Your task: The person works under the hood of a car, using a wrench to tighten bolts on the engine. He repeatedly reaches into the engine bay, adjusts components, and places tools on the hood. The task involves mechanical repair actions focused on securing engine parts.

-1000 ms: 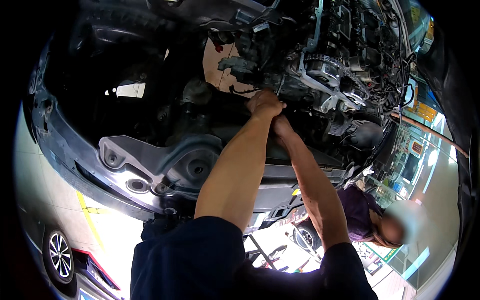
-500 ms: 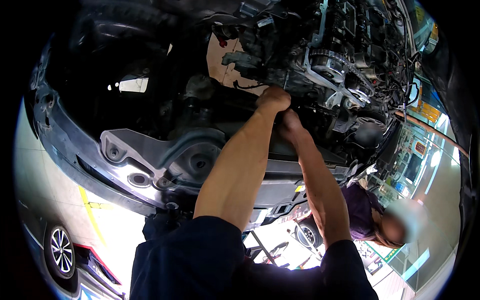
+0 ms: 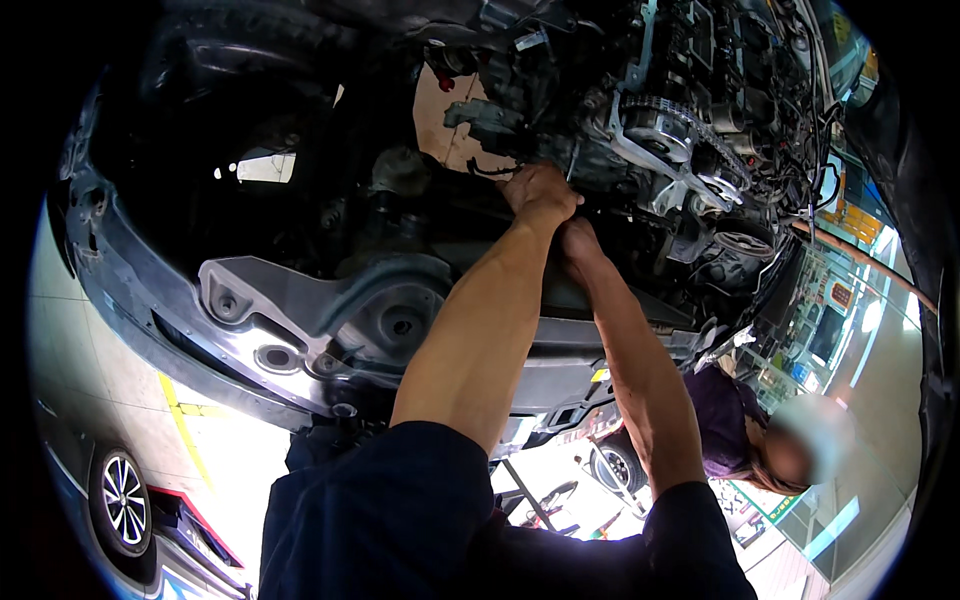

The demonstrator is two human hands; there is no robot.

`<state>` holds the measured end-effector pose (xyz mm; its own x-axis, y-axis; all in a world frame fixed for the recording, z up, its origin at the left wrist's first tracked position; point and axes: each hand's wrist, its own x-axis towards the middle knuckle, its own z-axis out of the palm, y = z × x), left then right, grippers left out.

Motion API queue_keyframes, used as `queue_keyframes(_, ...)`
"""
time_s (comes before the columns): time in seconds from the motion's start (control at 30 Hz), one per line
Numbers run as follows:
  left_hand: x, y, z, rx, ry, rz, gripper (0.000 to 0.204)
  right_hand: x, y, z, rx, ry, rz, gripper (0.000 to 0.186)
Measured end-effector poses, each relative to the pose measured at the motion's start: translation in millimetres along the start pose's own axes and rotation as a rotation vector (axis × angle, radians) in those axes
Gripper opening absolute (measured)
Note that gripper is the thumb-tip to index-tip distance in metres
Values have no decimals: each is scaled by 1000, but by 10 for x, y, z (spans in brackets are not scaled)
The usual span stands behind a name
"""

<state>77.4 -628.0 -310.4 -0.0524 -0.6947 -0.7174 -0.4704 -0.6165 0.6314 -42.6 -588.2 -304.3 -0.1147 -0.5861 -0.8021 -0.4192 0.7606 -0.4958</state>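
Observation:
Both my hands reach down into the dark engine bay, in front of the engine block. My left hand (image 3: 541,189) is closed, knuckles up, beside the lower engine housing (image 3: 592,160). What it grips is hidden under the fingers. Just nearer and to its right, my right hand (image 3: 579,242) is curled in shadow, its fingertips out of sight. Whatever it holds cannot be made out. A thin upright rod (image 3: 572,156) shows just beyond my left hand. To the right, the bared engine carries a metal timing chain (image 3: 690,118) and a silver bracket (image 3: 655,165).
The car's front panel (image 3: 270,300) curves below my forearms. A black pulley (image 3: 743,240) sits right of my hands. A person in a purple top (image 3: 722,425) is at the lower right. Another car's wheel (image 3: 122,500) stands at the lower left.
My left hand has shifted slightly left and turned, so more of its thumb side shows. My right hand has moved barely leftward, staying close beneath it.

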Motion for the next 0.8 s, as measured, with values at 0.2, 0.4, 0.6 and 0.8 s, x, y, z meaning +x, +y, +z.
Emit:
queue_keyframes(0.2, 9, 17, -30, -281, -207, -39, 46, -33, -44, -2, 429, -14, 95, 28)
queue_keyframes(0.4, 109, -5, 113, -13, -5, -48, 46, 104, 91, -57, 127, -41, -41, 24)
queue_keyframes(0.6, 192, -26, 159, -181, -129, 5, 37, 23, 8, -52, 433, -77, 48, 30)
queue_keyframes(0.8, -50, 14, -46, -23, 2, -32, 48, -82, -126, -232, -97, -337, 29, 29)
